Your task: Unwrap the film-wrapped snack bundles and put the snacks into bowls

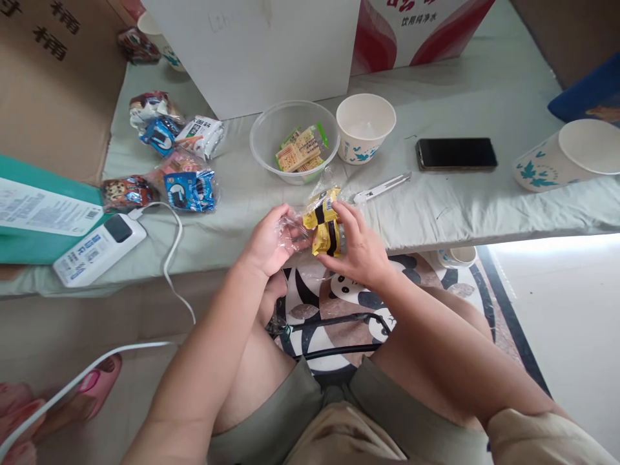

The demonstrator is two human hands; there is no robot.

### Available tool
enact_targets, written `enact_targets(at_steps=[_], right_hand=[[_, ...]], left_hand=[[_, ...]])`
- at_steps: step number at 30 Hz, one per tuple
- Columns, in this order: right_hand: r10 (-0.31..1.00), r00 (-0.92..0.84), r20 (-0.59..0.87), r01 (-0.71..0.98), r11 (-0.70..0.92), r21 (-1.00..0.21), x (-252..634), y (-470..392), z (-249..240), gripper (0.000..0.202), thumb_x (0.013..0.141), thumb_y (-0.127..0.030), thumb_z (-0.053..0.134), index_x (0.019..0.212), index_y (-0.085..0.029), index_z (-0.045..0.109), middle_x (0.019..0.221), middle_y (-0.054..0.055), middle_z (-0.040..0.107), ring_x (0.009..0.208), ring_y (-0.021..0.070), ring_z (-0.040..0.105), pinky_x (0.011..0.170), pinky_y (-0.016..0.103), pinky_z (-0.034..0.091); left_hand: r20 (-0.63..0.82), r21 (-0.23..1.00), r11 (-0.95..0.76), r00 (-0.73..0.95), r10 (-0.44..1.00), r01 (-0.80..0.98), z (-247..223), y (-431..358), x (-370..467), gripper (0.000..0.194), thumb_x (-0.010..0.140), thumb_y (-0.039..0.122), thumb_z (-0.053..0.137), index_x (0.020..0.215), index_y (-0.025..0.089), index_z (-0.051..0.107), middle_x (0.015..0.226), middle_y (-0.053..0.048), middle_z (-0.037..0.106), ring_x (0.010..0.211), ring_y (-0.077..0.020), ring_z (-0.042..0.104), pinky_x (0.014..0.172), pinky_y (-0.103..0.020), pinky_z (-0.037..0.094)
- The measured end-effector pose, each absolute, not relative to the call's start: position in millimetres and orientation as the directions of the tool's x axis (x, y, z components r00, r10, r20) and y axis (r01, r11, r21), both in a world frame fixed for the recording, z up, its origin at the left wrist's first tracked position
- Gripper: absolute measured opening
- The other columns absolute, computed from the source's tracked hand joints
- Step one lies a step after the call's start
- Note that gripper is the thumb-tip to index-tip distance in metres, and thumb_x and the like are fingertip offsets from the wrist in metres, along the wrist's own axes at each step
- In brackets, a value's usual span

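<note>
My right hand (361,245) is closed round yellow-and-black snack packets (325,223), held over the table's front edge. Clear plastic wrap surrounds the packets, and my left hand (278,239) pinches it on the left side. Just beyond my hands stands a clear round bowl (261,155) with several green-and-yellow wrapped biscuit packets (301,148) in it. To the bowl's right is a white paper bucket (365,126) with blue leaf prints. A white utility knife (382,188) lies on the cloth, right of the packets.
Several bagged snacks (188,190) lie at left near a white power strip (99,248) with a cable. A phone (456,154) and another paper bucket (542,158) are at right. A white box (271,51) and cartons stand behind. Someone's foot in a pink sandal (99,387) shows lower left.
</note>
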State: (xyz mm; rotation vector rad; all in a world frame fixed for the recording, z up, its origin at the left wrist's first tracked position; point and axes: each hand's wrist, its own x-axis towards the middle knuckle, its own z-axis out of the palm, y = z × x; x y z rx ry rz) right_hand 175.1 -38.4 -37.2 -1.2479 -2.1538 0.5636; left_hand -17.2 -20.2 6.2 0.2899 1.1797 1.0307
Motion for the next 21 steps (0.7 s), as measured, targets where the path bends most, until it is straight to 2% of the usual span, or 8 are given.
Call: enact_targets(at_steps=[2, 4, 7, 10, 12, 14, 17, 21], right_hand=[[0.867, -0.416, 0.274, 0.628, 0.492, -0.602, 175, -38, -38, 0.093, 0.080, -0.038, 0.072, 0.160, -0.024, 0.026, 0.158, 0.020, 0.043, 0.133, 0.0384, 0.057, 0.085, 0.050, 0.063], [0.867, -0.431, 0.249, 0.646, 0.489, -0.586, 176, -37, -39, 0.089, 0.079, -0.031, 0.071, 0.158, -0.025, 0.032, 0.156, 0.020, 0.044, 0.127, 0.0375, 0.061, 0.080, 0.047, 0.063], [0.877, -0.428, 0.219, 0.673, 0.471, -0.570, 177, -36, -39, 0.072, 0.078, -0.020, 0.066, 0.148, -0.026, 0.048, 0.151, 0.017, 0.048, 0.119, 0.0338, 0.066, 0.075, 0.043, 0.063], [0.868, -0.429, 0.249, 0.653, 0.489, -0.578, 178, -35, -38, 0.048, 0.082, -0.022, 0.065, 0.130, -0.022, 0.058, 0.152, 0.018, 0.045, 0.118, 0.0314, 0.067, 0.075, 0.041, 0.062], [0.861, -0.431, 0.270, 0.639, 0.502, -0.582, 179, -34, -38, 0.038, 0.085, -0.025, 0.064, 0.123, -0.020, 0.059, 0.155, 0.020, 0.043, 0.121, 0.0319, 0.065, 0.077, 0.042, 0.063], [0.857, -0.436, 0.275, 0.623, 0.508, -0.595, 180, -33, -38, 0.042, 0.086, -0.027, 0.064, 0.127, -0.020, 0.056, 0.157, 0.020, 0.043, 0.129, 0.0332, 0.062, 0.082, 0.044, 0.063], [0.853, -0.451, 0.260, 0.582, 0.503, -0.639, 182, -31, -39, 0.062, 0.085, -0.028, 0.068, 0.143, -0.021, 0.048, 0.159, 0.019, 0.043, 0.141, 0.0340, 0.054, 0.095, 0.048, 0.061], [0.849, -0.478, 0.224, 0.499, 0.473, -0.727, 186, -27, -38, 0.071, 0.083, -0.032, 0.074, 0.149, -0.027, 0.047, 0.159, 0.015, 0.045, 0.148, 0.0330, 0.047, 0.109, 0.051, 0.055]], left_hand=[[-0.595, 0.689, 0.521, 0.017, 0.803, -0.505, 6, -21, -17, 0.030, 0.075, 0.040, 0.076, 0.074, 0.022, 0.053, 0.071, 0.002, 0.065, 0.064, -0.0154, 0.065, 0.063, -0.031, 0.057], [-0.534, 0.741, 0.492, 0.044, 0.845, -0.457, 5, -23, -19, 0.035, 0.069, 0.041, 0.082, 0.077, 0.022, 0.054, 0.074, 0.002, 0.066, 0.067, -0.0153, 0.064, 0.063, -0.029, 0.056], [-0.454, 0.824, 0.454, 0.084, 0.887, -0.337, 3, -26, -21, 0.040, 0.062, 0.033, 0.088, 0.078, 0.021, 0.053, 0.079, 0.003, 0.066, 0.076, -0.0150, 0.066, 0.067, -0.027, 0.056], [-0.453, 0.853, 0.448, 0.048, 0.890, -0.269, 0, -26, -23, 0.033, 0.065, 0.028, 0.084, 0.074, 0.019, 0.053, 0.078, 0.002, 0.065, 0.077, -0.0131, 0.065, 0.068, -0.024, 0.055], [-0.455, 0.847, 0.443, 0.029, 0.890, -0.294, 0, -25, -23, 0.025, 0.068, 0.028, 0.078, 0.072, 0.019, 0.056, 0.081, 0.000, 0.067, 0.079, -0.0138, 0.065, 0.067, -0.024, 0.055], [-0.455, 0.830, 0.436, 0.029, 0.890, -0.349, 1, -24, -23, 0.020, 0.067, 0.028, 0.075, 0.073, 0.019, 0.058, 0.089, -0.003, 0.071, 0.085, -0.0168, 0.068, 0.070, -0.027, 0.057], [-0.459, 0.799, 0.445, 0.068, 0.886, -0.404, 4, -23, -24, 0.019, 0.067, 0.030, 0.073, 0.073, 0.019, 0.058, 0.101, -0.007, 0.076, 0.093, -0.0217, 0.071, 0.071, -0.031, 0.058], [-0.445, 0.795, 0.460, 0.135, 0.885, -0.397, 4, -22, -26, 0.017, 0.068, 0.031, 0.070, 0.068, 0.021, 0.056, 0.098, -0.009, 0.076, 0.093, -0.0241, 0.070, 0.062, -0.030, 0.053]])
